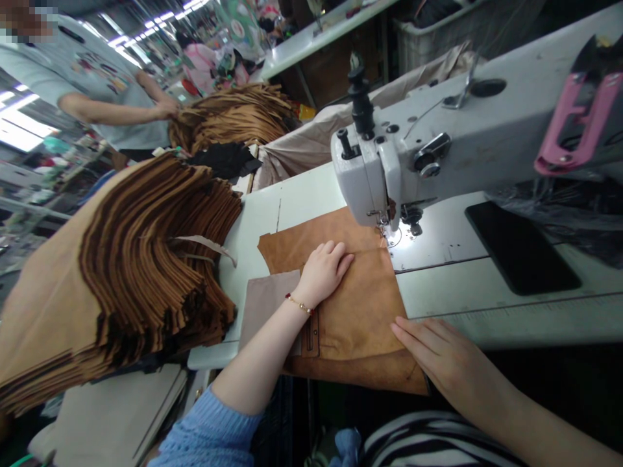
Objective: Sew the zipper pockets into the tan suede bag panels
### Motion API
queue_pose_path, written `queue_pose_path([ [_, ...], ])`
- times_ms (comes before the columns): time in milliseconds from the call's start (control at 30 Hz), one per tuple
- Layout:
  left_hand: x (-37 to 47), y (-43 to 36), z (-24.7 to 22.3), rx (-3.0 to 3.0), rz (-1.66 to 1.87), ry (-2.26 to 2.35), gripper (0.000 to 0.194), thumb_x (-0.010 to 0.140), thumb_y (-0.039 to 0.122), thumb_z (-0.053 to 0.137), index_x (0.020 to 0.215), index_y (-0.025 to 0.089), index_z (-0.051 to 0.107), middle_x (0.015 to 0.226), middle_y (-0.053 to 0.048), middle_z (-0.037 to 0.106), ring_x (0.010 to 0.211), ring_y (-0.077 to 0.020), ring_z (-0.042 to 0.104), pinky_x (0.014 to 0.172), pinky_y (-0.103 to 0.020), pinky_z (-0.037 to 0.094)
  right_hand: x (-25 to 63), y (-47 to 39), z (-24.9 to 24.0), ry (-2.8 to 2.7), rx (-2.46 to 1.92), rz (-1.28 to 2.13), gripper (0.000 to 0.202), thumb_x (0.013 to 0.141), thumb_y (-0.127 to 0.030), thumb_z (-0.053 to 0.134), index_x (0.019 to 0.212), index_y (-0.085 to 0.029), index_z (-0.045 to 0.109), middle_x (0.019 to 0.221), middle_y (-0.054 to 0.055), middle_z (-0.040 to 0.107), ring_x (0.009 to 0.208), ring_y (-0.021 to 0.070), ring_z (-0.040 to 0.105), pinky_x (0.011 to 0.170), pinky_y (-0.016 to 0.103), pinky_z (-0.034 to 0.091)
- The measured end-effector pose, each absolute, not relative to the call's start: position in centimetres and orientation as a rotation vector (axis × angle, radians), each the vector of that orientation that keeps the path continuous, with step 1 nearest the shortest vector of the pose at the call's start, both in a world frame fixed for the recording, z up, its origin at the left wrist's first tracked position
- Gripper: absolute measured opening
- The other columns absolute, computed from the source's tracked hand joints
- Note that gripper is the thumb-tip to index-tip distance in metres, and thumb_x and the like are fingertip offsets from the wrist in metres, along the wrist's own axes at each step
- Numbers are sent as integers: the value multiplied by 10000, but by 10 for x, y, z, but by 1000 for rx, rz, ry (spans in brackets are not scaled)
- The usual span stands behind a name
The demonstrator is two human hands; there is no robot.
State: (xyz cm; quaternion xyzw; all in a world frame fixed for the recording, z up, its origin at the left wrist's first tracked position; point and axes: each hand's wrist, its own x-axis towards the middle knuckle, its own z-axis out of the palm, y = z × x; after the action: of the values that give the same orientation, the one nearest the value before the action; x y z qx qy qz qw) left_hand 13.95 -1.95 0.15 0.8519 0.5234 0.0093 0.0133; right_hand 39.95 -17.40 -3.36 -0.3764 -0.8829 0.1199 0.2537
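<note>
A brown leather piece (pixel 360 305) lies on the sewing machine bed, its right edge running up to the lit presser foot (pixel 384 228). My left hand (pixel 327 269) rests on top of it, fingers loosely bent and pressing down, gripping nothing. At the lower right edge, my right hand (pixel 433 347) holds the leather with its fingers together; the thumb is hidden. A grey fabric piece (pixel 267 301) shows beneath the leather on the left. Beside my left wrist is a darker strip with a zipper slot (pixel 310 336).
A tall stack of brown leather pieces (pixel 160 259) stands left. The white sewing machine head (pixel 363 175) rises ahead. A black phone (pixel 523 250) lies right; pink-handled snips (pixel 577 123) are on the machine arm. Another person (pixel 111 97) handles a farther brown pile (pixel 233 117).
</note>
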Motion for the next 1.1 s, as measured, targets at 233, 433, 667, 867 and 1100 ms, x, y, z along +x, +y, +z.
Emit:
queue_pose_path([
  [233, 142, -18, 12, 2604, 6, 1694, 246, 1007, 439, 531, 900, 218, 509, 979, -54, 614, 925, -245, 574, 814, -383, 455, 396, -173, -22, -2456, -1060, 212, 423, 930, -90, 456, 1322, -107, 614, 1298, 59, 692, 1083, 225, 614, 926, 395, 507],
  [433, 164, -2, 11, 2491, 243, 1544, 178, 970, 368, 617, 902, 221, 542, 982, -39, 625, 948, -228, 572, 864, -371, 469, 395, -180, -24, -2389, -1121, 142, 421, 990, -241, 483, 1388, -136, 573, 1362, 15, 666, 1242, 190, 561, 1036, 393, 415],
  [667, 180, 6, 5, 2383, 287, 1505, 179, 956, 345, 645, 854, 222, 563, 940, -29, 639, 947, -227, 577, 846, -367, 481, 396, -180, -25, -2408, -1111, 137, 463, 976, -271, 511, 1417, -136, 545, 1385, 30, 650, 1253, 194, 561, 1043, 400, 408],
  [867, 179, 7, 6, 2354, 275, 1519, 183, 949, 336, 654, 838, 218, 569, 934, -27, 650, 939, -227, 580, 831, -365, 477, 395, -182, -24, -2415, -1120, 142, 483, 978, -334, 517, 1406, -113, 551, 1386, 48, 649, 1243, 208, 566, 1035, 416, 417],
  [1100, 187, -4, 6, 2466, 415, 1300, 127, 1015, 191, 496, 960, 212, 609, 1009, -43, 644, 1014, -189, 598, 938, -329, 497, 395, -186, -27, -2451, -1143, 118, 503, 1015, -352, 437, 1433, -84, 520, 1425, 76, 616, 1256, 229, 553, 1005, 427, 425],
])
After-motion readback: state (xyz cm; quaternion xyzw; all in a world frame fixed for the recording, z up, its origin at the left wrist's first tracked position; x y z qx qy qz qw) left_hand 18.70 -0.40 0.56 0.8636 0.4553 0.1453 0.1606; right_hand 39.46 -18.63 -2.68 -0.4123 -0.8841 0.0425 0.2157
